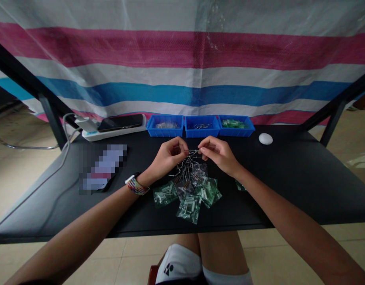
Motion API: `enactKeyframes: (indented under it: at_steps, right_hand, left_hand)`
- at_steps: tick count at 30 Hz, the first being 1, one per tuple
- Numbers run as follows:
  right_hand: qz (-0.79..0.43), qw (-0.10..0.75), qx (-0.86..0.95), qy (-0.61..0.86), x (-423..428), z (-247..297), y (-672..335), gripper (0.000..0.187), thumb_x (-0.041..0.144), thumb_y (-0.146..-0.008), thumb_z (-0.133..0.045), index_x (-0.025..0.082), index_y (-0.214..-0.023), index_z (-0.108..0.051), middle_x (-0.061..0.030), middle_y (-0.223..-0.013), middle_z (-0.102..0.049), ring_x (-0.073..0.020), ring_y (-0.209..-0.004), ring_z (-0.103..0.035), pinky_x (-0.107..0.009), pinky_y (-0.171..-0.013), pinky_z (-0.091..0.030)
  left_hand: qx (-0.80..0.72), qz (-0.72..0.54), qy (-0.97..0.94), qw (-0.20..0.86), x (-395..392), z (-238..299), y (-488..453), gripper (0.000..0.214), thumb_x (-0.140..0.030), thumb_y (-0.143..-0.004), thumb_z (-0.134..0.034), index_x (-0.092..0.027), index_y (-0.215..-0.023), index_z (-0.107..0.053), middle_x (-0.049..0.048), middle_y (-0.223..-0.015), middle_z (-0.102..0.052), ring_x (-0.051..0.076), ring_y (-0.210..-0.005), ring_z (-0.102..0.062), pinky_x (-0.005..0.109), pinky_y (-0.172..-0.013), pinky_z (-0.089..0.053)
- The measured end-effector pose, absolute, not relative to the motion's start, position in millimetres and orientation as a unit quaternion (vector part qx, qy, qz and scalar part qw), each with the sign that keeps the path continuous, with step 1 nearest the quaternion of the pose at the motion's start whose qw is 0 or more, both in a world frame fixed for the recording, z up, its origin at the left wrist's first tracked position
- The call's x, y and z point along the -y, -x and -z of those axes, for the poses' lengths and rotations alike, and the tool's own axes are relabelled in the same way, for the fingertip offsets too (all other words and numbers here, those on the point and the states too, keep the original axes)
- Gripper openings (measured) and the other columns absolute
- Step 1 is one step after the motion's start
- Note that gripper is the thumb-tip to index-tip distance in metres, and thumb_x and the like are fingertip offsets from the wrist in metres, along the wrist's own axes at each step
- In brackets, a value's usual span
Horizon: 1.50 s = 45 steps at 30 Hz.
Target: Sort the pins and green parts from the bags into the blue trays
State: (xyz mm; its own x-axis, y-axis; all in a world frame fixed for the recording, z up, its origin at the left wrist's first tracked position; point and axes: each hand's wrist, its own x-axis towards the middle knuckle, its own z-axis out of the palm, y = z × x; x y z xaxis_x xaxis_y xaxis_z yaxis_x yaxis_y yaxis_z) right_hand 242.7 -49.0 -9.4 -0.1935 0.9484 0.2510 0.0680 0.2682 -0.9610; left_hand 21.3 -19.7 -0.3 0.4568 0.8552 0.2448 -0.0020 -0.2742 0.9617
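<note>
Bags (189, 207), some six, lie nearest at 6 o'clock, still filled. Just beyond, pins (184, 171) sit heaped, too many to count. Above the heap my left hand (167, 156) and right hand (219, 154) pinch one pin (194, 151) between them. At 12 o'clock three bins (202, 133) hold little, so I judge it early going.

A thin metal pin (194, 151) is held level above a loose heap of pins (184, 170) beside small green packets (197, 198).
</note>
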Motion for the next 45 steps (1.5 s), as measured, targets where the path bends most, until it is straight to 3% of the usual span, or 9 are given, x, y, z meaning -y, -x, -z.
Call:
enactKeyframes:
  at_steps: [5,15,18,20,24,30,36,41,45]
  right_hand:
    - [-0.465,0.504,0.606,0.403,50,6,-239,0.032,0.049,-0.082,-0.085,0.022,-0.086,-0.067,0.0006,-0.073,-0.067,-0.0148,-0.062,-0.064,-0.030,-0.060,-0.055]
    - [-0.391,0.559,0.595,0.425,39,10,-245,0.022,0.038,-0.082,-0.082,0.022,-0.081,-0.067,0.0020,-0.067,-0.064,-0.0143,-0.058,-0.063,-0.028,-0.055,-0.054]
    - [-0.304,0.627,0.555,0.454,22,10,-254,0.022,0.040,-0.085,-0.081,0.023,-0.084,-0.067,0.0011,-0.073,-0.067,-0.0132,-0.056,-0.063,-0.028,-0.054,-0.056]
    - [-0.267,0.644,0.534,0.478,10,11,-261,0.024,0.044,-0.086,-0.081,0.022,-0.092,-0.072,-0.0030,-0.089,-0.074,-0.0128,-0.056,-0.065,-0.027,-0.051,-0.057]
    - [-0.269,0.607,0.551,0.505,-1,18,-271,0.032,0.048,-0.089,-0.076,0.021,-0.107,-0.079,-0.0111,-0.130,-0.076,-0.0098,-0.051,-0.065,-0.026,-0.043,-0.051]
    - [-0.254,0.502,0.642,0.521,19,22,-276,0.014,0.029,-0.091,-0.069,0.020,-0.092,-0.080,-0.0035,-0.088,-0.076,-0.0122,-0.055,-0.063,-0.026,-0.052,-0.047]
    - [-0.201,0.300,0.789,0.497,31,24,-263,0.009,0.011,-0.079,-0.077,0.020,-0.082,-0.077,-0.0020,-0.088,-0.068,-0.0130,-0.067,-0.059,-0.028,-0.063,-0.043]
    - [-0.190,0.272,0.799,0.502,32,26,-263,0.013,0.007,-0.081,-0.072,0.019,-0.075,-0.070,-0.0005,-0.081,-0.062,-0.0132,-0.070,-0.057,-0.027,-0.065,-0.041]
    - [-0.268,0.325,0.769,0.481,29,24,-264,0.009,0.010,-0.080,-0.071,0.018,-0.077,-0.068,0.0003,-0.080,-0.062,-0.0125,-0.068,-0.056,-0.027,-0.065,-0.042]
  left_hand:
    - [-0.306,-0.431,-0.679,0.510,21,-1,-22,0.019,-0.027,-0.085,-0.078,-0.017,-0.081,-0.062,-0.0019,-0.071,-0.055,0.009,-0.062,-0.047,0.021,-0.056,-0.036]
    - [-0.297,-0.414,-0.667,0.544,20,0,-19,0.009,-0.020,-0.081,-0.064,-0.018,-0.089,-0.061,-0.0031,-0.072,-0.057,0.010,-0.057,-0.051,0.022,-0.051,-0.039]
    - [-0.297,-0.409,-0.670,0.543,20,0,-18,0.012,-0.020,-0.079,-0.062,-0.018,-0.091,-0.062,-0.0037,-0.069,-0.057,0.010,-0.056,-0.051,0.022,-0.050,-0.037]
    - [-0.297,-0.406,-0.673,0.542,20,1,-18,0.011,-0.020,-0.080,-0.062,-0.018,-0.091,-0.063,-0.0034,-0.069,-0.058,0.010,-0.056,-0.052,0.022,-0.050,-0.037]
    - [-0.294,-0.402,-0.673,0.548,19,3,-19,0.010,-0.019,-0.080,-0.063,-0.018,-0.090,-0.065,-0.0032,-0.067,-0.058,0.010,-0.055,-0.051,0.023,-0.050,-0.037]
    - [-0.300,-0.398,-0.670,0.550,17,4,-19,0.009,-0.019,-0.080,-0.064,-0.018,-0.089,-0.065,-0.0029,-0.067,-0.059,0.010,-0.054,-0.052,0.022,-0.049,-0.036]
    - [-0.307,-0.396,-0.672,0.546,18,3,-19,0.008,-0.021,-0.081,-0.065,-0.017,-0.088,-0.065,-0.0026,-0.068,-0.059,0.010,-0.054,-0.052,0.022,-0.049,-0.036]
    - [-0.309,-0.394,-0.675,0.542,18,2,-19,0.008,-0.021,-0.082,-0.065,-0.017,-0.089,-0.064,-0.0030,-0.068,-0.059,0.009,-0.054,-0.052,0.021,-0.049,-0.036]
    - [-0.311,-0.395,-0.681,0.533,17,4,-19,0.009,-0.023,-0.085,-0.066,-0.017,-0.090,-0.064,-0.0028,-0.070,-0.059,0.009,-0.055,-0.052,0.021,-0.050,-0.039]
